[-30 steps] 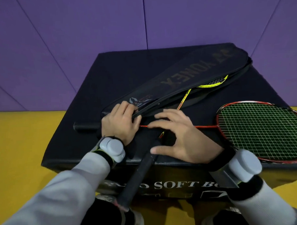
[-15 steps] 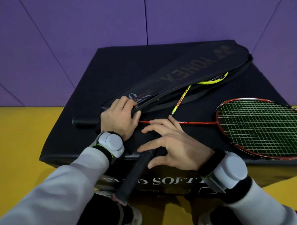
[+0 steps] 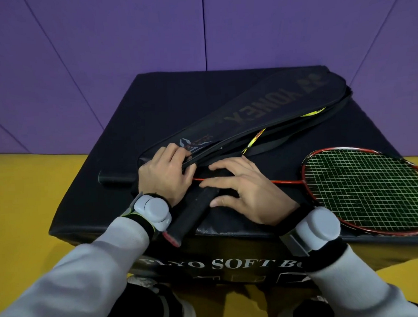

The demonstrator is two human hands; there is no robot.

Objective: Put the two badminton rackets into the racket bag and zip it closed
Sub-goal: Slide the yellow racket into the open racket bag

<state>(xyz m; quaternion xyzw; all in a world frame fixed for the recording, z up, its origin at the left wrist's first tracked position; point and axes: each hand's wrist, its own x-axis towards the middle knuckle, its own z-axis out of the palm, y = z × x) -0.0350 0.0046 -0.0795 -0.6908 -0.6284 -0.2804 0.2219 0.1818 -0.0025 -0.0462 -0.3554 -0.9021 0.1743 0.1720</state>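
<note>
A long black racket bag (image 3: 256, 110) lies diagonally on the black soft box (image 3: 153, 112), its zip open along the near edge. A yellow racket (image 3: 254, 142) sits mostly inside it, with its black handle (image 3: 193, 209) sticking out toward me. My left hand (image 3: 165, 174) pinches the bag's upper flap near its narrow end. My right hand (image 3: 245, 192) holds the yellow racket's handle where it enters the bag. A red racket (image 3: 367, 189) lies flat on the box at the right, its thin shaft running under my hands.
The box's front edge is right below my wrists, with white lettering on its front face. Yellow floor (image 3: 25, 202) surrounds the box and a purple padded wall (image 3: 102, 43) stands behind it. My shoes show at the bottom.
The yellow racket has slid farther into the bag: less of its yellow frame and shaft shows. My right hand has moved forward along the handle. My left hand stays on the flap.
</note>
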